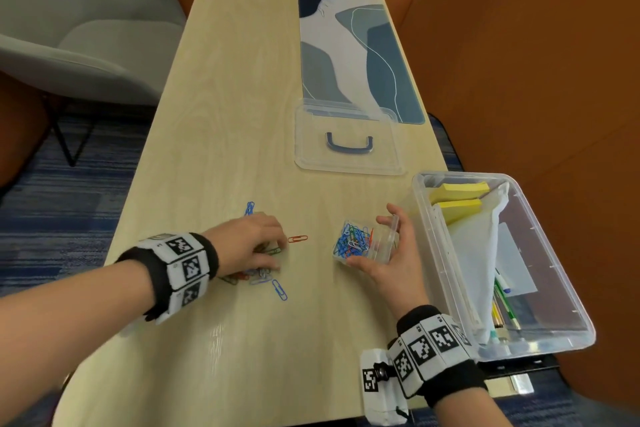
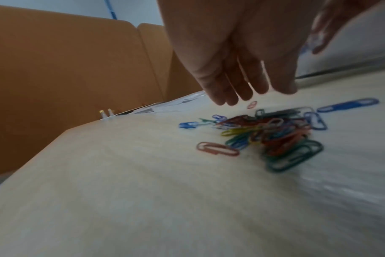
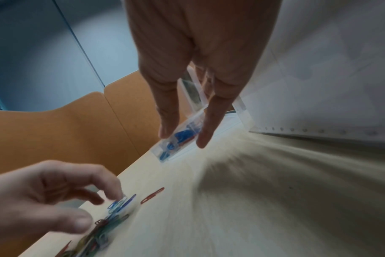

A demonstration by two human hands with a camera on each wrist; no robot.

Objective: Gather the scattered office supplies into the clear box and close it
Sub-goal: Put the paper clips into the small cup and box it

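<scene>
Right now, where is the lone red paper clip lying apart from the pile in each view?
Head: red paper clip sits mid-table, between the left hand and the small clear case.
Left wrist: small, far off, just below the fingertips.
Right wrist: lower centre, right of the left hand.
Shared landmark: the paper clip pile.

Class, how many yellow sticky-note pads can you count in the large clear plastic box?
2. Both yellow sticky-note pads lean side by side at the far end of the large clear plastic box; more may be hidden under the papers.
</scene>
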